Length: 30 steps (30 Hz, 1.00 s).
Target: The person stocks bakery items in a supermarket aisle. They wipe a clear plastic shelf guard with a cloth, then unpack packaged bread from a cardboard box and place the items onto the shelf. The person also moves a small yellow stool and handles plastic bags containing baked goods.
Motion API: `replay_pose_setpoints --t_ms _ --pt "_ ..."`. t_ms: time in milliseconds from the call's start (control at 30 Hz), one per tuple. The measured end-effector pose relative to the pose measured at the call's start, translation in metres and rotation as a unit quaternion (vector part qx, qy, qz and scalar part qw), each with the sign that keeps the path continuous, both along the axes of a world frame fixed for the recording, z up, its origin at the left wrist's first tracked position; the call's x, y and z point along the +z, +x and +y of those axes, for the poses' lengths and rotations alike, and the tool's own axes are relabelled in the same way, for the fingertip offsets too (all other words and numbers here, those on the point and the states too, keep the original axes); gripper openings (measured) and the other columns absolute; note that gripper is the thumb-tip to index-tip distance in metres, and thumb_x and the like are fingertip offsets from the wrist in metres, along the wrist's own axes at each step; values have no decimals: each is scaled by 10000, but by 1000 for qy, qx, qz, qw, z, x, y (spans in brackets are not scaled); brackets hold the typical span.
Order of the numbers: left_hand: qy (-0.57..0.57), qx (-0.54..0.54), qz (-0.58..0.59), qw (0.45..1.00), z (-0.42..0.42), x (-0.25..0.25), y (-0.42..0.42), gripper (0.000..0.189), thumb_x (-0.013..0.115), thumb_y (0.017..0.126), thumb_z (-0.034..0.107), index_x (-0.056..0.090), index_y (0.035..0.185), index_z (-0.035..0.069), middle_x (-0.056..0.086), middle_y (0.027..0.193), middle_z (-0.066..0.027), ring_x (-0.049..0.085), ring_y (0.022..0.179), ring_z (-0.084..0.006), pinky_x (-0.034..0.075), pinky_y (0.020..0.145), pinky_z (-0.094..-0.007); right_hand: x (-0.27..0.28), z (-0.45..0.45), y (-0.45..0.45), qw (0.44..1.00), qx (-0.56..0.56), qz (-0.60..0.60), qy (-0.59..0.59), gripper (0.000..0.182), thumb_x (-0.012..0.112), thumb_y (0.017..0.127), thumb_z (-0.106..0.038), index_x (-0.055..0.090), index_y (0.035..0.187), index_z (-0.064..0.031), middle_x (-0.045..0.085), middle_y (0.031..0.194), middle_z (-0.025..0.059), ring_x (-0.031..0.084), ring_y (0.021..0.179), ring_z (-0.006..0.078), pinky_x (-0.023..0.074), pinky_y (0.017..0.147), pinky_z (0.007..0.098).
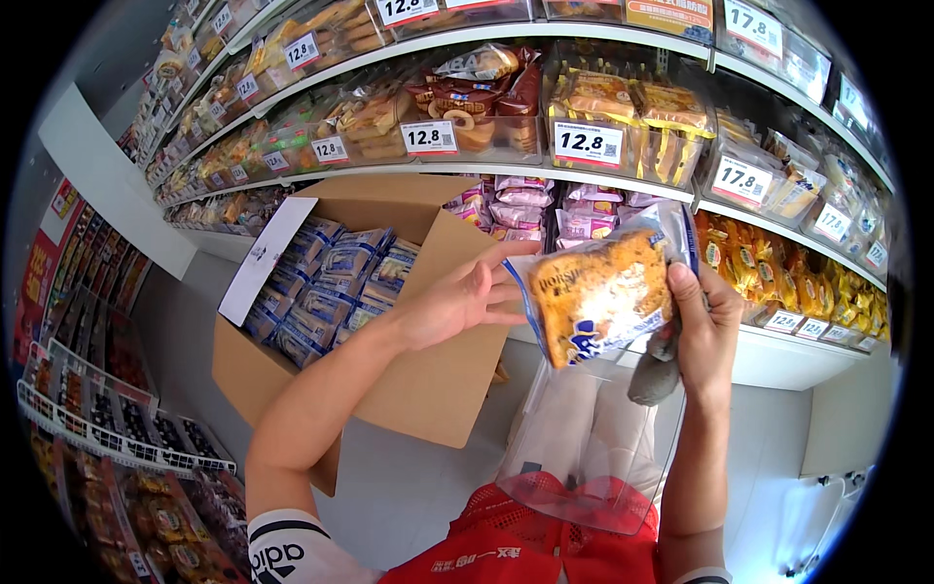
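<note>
My right hand (706, 336) grips a clear, blue-edged packet of sliced bread (598, 296) by its right side, thumb on the front. Bunched in that same hand, a grey cloth or glove (651, 379) hangs below the packet. My left hand (456, 296) has its fingers spread at the packet's left edge; whether the fingertips touch it I cannot tell. Under my left forearm stands an open cardboard box (430, 379) with several blue-and-clear wrapped packets (328, 285) inside. A transparent plastic bin (584, 504) rests across my lap, below the bread.
Ahead, curved-looking shelves (467, 174) carry packaged breads in clear bins with price tags. Pink packets (522, 201) fill the lower shelf behind the box; yellow packets (773, 270) sit at right. A white wire rack (124, 438) of goods stands at left. Grey floor (398, 474) shows below.
</note>
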<state>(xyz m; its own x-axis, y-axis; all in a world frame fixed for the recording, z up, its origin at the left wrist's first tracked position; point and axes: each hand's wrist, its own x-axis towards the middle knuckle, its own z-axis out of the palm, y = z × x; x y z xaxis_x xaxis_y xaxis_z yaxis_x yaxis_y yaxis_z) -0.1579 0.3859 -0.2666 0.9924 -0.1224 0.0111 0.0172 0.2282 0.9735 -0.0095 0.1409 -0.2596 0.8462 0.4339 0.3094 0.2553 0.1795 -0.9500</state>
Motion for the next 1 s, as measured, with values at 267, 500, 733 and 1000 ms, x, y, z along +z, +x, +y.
replay_pose_setpoints --t_ms 267,500,733,1000 --pt "58 100 -1 993 -7 10 0 955 689 834 550 223 1515 69 311 1530 -130 355 1397 -268 320 1128 -464 -28 21 -13 1000 -18 19 14 319 613 980 -261 672 809 2 546 590 -24 451 464 31 346 411 217" --pt "85 177 13 980 -18 19 1 444 542 1000 261 391 1364 57 349 1500 -133 439 1329 -244 424 1056 -447 -41 30 -16 999 -29 25 -18 359 594 991 -280 665 791 9 522 582 -18 447 460 39 343 413 229" --pt "130 213 16 968 -15 13 4 261 523 1015 191 474 1227 47 533 1325 -127 583 1157 -204 550 909 -380 -46 33 -9 995 25 100 -13 418 548 1006 -353 669 809 -5 540 621 -17 459 487 45 375 424 217" --pt "160 241 5 957 -8 8 4 182 571 1000 226 512 932 67 622 981 -25 636 916 -118 574 795 -313 -48 35 -7 967 120 224 -14 440 575 961 -474 646 950 -40 580 699 -1 484 503 60 394 424 216"
